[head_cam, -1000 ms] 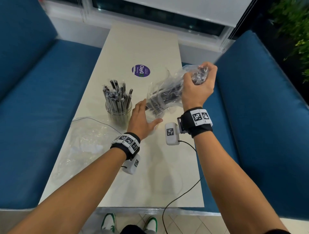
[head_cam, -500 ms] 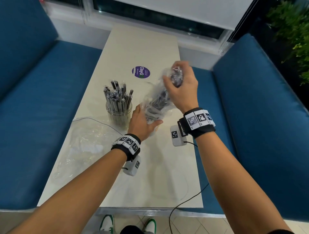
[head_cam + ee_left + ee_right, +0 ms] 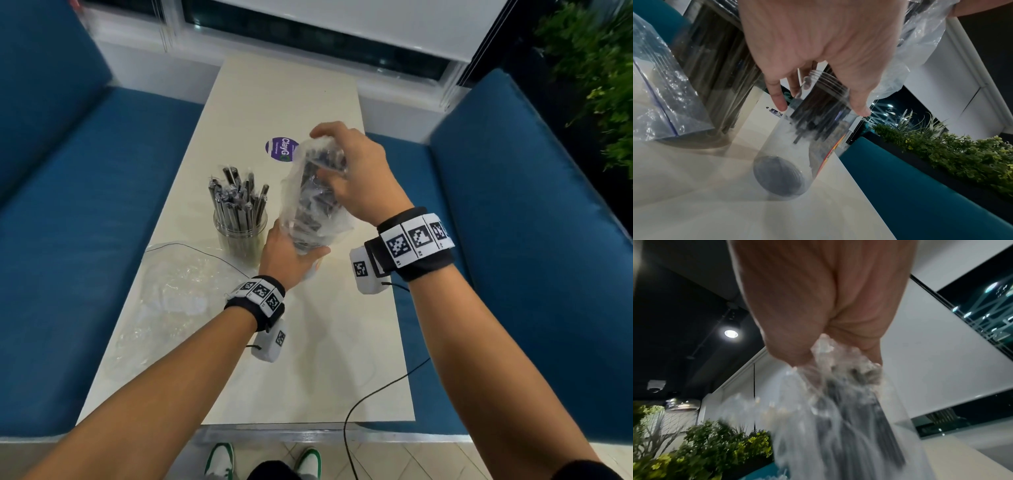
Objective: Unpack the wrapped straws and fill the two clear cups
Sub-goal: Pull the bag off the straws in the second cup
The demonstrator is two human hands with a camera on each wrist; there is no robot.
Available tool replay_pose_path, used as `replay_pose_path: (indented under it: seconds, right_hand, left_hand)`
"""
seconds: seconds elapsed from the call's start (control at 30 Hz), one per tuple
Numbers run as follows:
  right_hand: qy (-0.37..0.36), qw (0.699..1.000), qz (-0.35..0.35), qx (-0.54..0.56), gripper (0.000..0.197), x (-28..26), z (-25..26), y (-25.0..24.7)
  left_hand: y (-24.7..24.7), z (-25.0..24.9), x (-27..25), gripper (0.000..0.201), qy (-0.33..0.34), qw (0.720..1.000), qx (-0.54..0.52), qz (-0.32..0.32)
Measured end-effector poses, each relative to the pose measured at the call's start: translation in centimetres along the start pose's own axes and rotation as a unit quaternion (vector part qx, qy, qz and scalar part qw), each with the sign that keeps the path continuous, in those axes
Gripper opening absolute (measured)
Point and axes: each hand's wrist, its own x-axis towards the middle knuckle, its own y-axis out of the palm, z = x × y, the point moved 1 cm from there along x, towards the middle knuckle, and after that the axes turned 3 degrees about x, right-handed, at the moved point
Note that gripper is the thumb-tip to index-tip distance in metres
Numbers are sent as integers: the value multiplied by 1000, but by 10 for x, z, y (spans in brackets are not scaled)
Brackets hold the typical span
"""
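Left to right on the pale table (image 3: 284,102): an empty crumpled clear bag (image 3: 171,294) lies flat at the left edge, well apart from the hands. Beside it stands a clear cup (image 3: 239,233) packed with upright wrapped dark straws (image 3: 236,198). Next, the left hand (image 3: 286,255) curls its fingers and thumb round the threaded rim of a second clear cup (image 3: 797,154), which stands on the table just right of the filled one; in the left wrist view, dark straw ends (image 3: 813,120) reach into its upper part while its bottom remains bare. Directly above, the right hand (image 3: 356,178) is closed in a fist round the gathered top of a clear plastic bag (image 3: 308,205) holding a bundle of dark straws; the bag hangs steeply, its lower end meeting the cup's mouth. The right wrist view shows the crumpled plastic squeezed between thumb and fingers. A purple round sticker (image 3: 279,149) lies on the table beyond the bag. Blue cushioned benches (image 3: 531,240) flank the table.
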Motion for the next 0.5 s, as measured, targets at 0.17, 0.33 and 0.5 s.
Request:
replay_pose_path:
  seconds: [0.17, 0.33, 0.5]
  right_hand:
    - [7, 994, -89, 55, 51, -7, -1, -2]
    - [16, 985, -163, 63, 46, -9, -2, -8]
    - [19, 974, -208, 91, 36, -10, 5, -18]
  left_hand:
    - [-1, -3, -5, 117, -10, 999, -43, -17]
    - [-2, -5, -6, 115, -17, 998, -64, -13]
    - [-4, -8, -5, 121, -25, 997, -73, -1]
